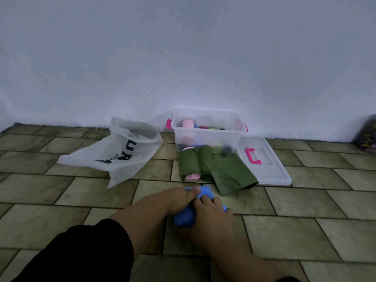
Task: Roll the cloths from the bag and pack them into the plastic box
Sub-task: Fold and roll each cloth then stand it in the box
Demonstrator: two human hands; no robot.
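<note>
While both hands, left hand (179,198) and right hand (211,216), clamp their fingers on the blue cloth (184,218) on the floor (half-rolled, axis seemingly left-right), the plastic box (207,137) sits ahead, slightly right.

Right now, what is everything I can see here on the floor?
Bag: one, white with dark letters, on the tiles left of the box.
Box: one, clear with pink latches, against the wall, rolled cloths of several colours inside.
Lid: one, clear with a pink handle, flat on the floor right of the box.
Green cloth: crumpled in front of the box; count unclear.
Pink cloth: one, peeking from under the green.
Blue cloth: one, under both hands.
Left hand: on the blue cloth.
Right hand: on the blue cloth.
</note>
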